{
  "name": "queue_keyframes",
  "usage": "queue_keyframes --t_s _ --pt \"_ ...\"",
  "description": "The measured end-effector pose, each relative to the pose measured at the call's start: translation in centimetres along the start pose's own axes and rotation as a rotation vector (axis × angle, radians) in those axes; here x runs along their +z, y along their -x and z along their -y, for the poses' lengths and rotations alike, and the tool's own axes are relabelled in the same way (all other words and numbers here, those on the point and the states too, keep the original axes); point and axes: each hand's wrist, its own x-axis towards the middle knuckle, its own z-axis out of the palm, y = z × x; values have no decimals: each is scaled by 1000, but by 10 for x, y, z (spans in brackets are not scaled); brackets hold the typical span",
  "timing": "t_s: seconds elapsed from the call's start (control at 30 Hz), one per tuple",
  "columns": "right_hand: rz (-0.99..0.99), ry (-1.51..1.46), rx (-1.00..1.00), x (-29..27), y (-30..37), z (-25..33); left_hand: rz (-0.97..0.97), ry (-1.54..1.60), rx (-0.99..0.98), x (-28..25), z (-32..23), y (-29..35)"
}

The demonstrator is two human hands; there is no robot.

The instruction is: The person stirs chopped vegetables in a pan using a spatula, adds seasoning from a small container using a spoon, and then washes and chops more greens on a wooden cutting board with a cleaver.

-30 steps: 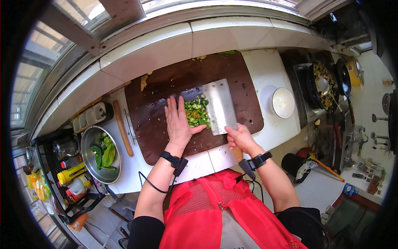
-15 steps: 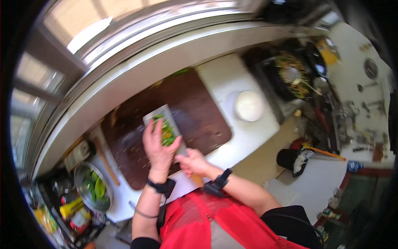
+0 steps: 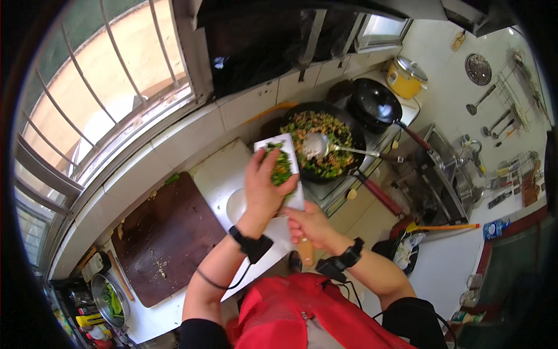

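My right hand (image 3: 314, 223) is closed around the cleaver (image 3: 295, 199), near where its wide blade meets the wooden handle. Chopped green leaves with orange bits (image 3: 281, 168) lie heaped on the flat blade. My left hand (image 3: 263, 189) rests over the heap, thumb and fingers spread apart against it. The blade is at the near left rim of a wok (image 3: 356, 132). In the wok is a mix of chopped greens and light bits (image 3: 331, 120), with a metal ladle (image 3: 317, 145) lying in it.
A dark cutting board (image 3: 168, 238) with scraps lies left. Under my left wrist sits a partly hidden white bowl (image 3: 235, 205). A second black pan (image 3: 375, 102) and a yellow pot (image 3: 406, 78) stand beyond the wok. A bowl of leaves (image 3: 110, 299) is at the far left.
Both hands have carried the cleaver and the chopped greens from above the cutting board rightward to the wok's edge. The view has turned toward the stove.
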Motion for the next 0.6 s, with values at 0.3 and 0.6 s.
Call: queue_keyframes --t_s 0.3,0.6 --pt "-218 211 -132 -148 0 124 33 91 -190 202 -11 -74" --pt "-203 96 -150 -190 1 139 270 185 19 175 -57 -73"
